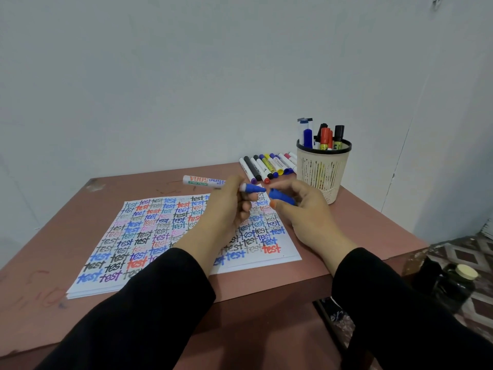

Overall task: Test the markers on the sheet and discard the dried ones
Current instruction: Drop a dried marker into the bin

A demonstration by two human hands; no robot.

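My left hand (229, 204) grips a white marker (205, 181) with a blue tip end pointing right, held above the sheet. The marker's blue cap (282, 197) is off and pinched in my right hand (304, 209), a short gap from the tip. Under both hands lies the white sheet (149, 233), covered with the word "test" in many colours. A row of several capped markers (269, 166) lies on the table behind my hands.
A beige mesh pen holder (322, 169) with several upright markers stands at the back right of the brown table (346, 236). The table's right edge drops to a patterned floor with a dark jar (456, 287). A pale wall stands behind.
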